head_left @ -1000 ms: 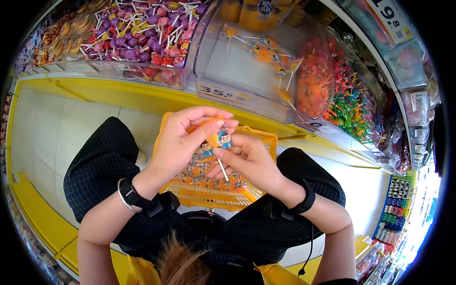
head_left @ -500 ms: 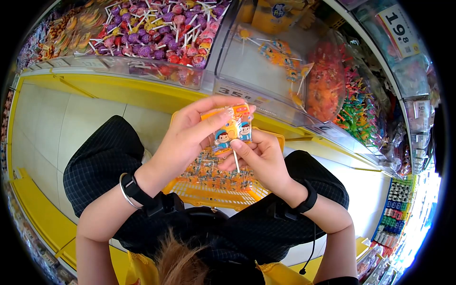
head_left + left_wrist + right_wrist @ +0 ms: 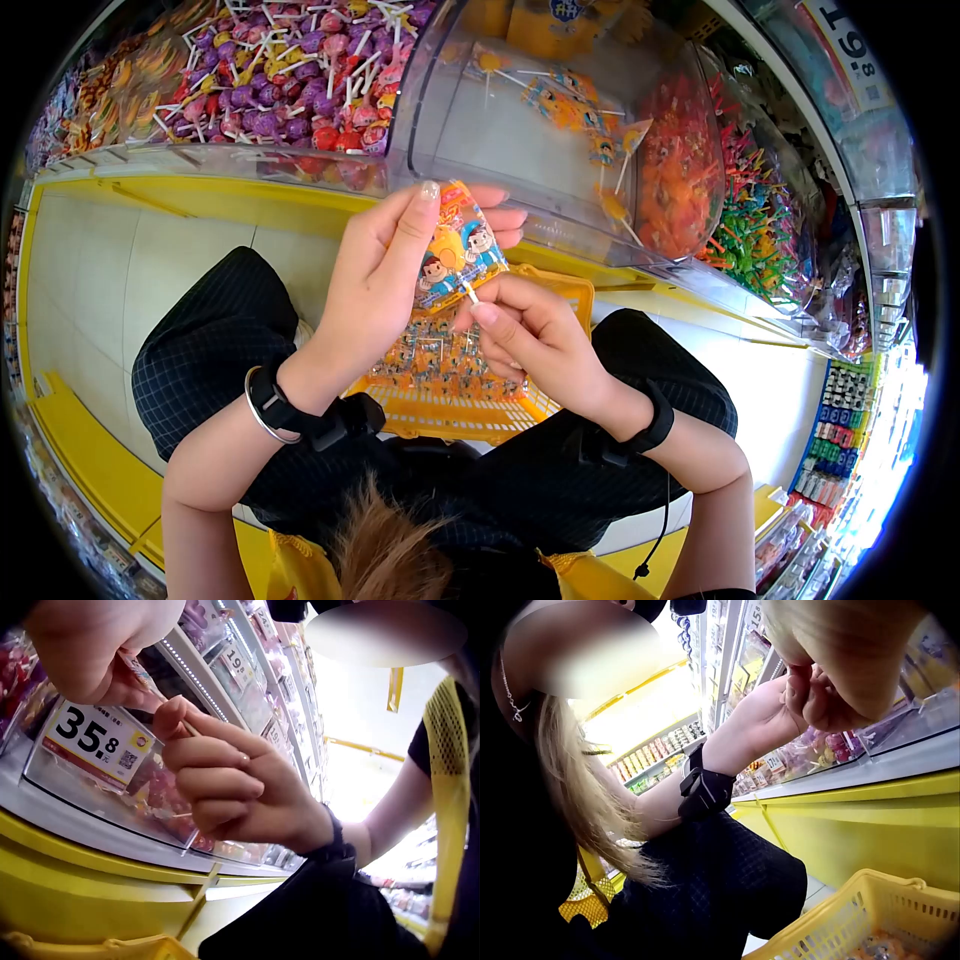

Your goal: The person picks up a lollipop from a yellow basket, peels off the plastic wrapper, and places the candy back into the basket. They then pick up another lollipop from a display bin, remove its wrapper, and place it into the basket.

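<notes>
In the head view a lollipop point(image 3: 458, 250) in a clear orange wrapper with cartoon figures hangs over the basket, tilted. My left hand point(image 3: 372, 275) holds the wrapper at its left side, thumb in front and fingers behind, some fingertips showing past the right edge. My right hand point(image 3: 545, 335) pinches the white stick point(image 3: 472, 293) below the wrapper between thumb and forefinger. From the left wrist, the right hand point(image 3: 232, 780) shows curled fingers around the thin stick. Most of the candy is hidden in the wrist views.
Below the hands a yellow basket point(image 3: 440, 428) on the floor contains many similar wrapped lollipops point(image 3: 440, 370). Ahead is a clear bin point(image 3: 460, 165) with a few lollipops, its price tag point(image 3: 94, 742) reading 35.8. Purple and red lollipops point(image 3: 290, 90) fill the bin to its left.
The wrapper has turned and tilted upward in the left hand, whose thumb moved to its edge. The right thumb has slid from the wrapper's lower edge down onto the stick.
</notes>
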`<state>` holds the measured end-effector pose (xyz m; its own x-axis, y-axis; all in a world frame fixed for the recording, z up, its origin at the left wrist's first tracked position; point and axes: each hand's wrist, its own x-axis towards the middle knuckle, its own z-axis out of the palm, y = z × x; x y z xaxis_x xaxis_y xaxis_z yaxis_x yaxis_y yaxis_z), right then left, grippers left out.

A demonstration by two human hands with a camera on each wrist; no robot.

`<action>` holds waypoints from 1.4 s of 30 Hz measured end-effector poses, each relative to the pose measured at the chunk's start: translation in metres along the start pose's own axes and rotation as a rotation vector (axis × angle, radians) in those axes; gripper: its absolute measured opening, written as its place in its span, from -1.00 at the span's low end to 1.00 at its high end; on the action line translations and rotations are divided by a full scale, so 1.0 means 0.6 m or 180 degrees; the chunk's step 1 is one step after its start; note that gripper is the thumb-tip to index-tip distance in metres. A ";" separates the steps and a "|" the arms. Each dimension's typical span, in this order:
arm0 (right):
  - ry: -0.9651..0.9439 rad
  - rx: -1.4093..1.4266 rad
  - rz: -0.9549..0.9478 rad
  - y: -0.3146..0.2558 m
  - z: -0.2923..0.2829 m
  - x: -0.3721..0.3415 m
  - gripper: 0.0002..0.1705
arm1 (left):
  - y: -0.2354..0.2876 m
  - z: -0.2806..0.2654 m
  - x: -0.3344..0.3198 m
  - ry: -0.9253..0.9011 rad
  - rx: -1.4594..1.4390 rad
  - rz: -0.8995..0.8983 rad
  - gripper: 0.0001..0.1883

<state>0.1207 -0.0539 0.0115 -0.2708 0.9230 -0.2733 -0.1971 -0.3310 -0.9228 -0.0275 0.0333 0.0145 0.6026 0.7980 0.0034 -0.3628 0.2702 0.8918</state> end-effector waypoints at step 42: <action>0.0167 -0.0452 0.0308 -0.010 -0.012 -0.030 -0.78 | 0.000 -0.025 0.001 -0.0207 0.1946 0.0025 -0.68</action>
<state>0.1337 -0.0674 0.0199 -0.2319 0.8984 -0.3730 -0.0365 -0.3912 -0.9196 -0.0379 0.0419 0.0075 0.6507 0.7591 0.0215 0.0943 -0.1088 0.9896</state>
